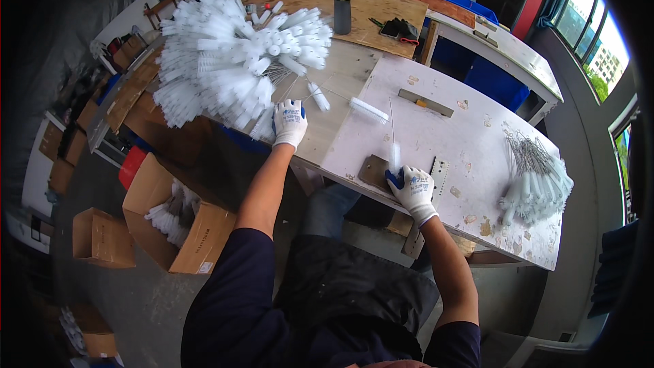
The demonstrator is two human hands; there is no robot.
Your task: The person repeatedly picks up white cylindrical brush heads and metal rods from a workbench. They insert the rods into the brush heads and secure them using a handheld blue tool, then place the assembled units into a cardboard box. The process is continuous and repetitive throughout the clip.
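Note:
A big heap of white bristle brushes with wire stems (225, 61) covers the table's left side. My left hand (291, 123), in a white glove with blue palm coating, rests at the heap's near edge with fingers curled; what they hold, if anything, is hidden. My right hand (413, 191), gloved alike, is closed at the lower end of an upright white brush (395, 155), its thin wire stem pointing away. Under and beside that hand lies a dark metal plate (374, 172). Two loose brushes lie between the hands and the heap, one of them a white brush (369, 110).
A bundle of brushes (538, 187) lies at the table's right. A metal bar (426, 103) and a perforated metal strip (441, 174) are on the tabletop. Farther back stand a dark bottle (342, 12) and dark gloves (402, 30). Cardboard boxes (211, 238) sit on the floor left.

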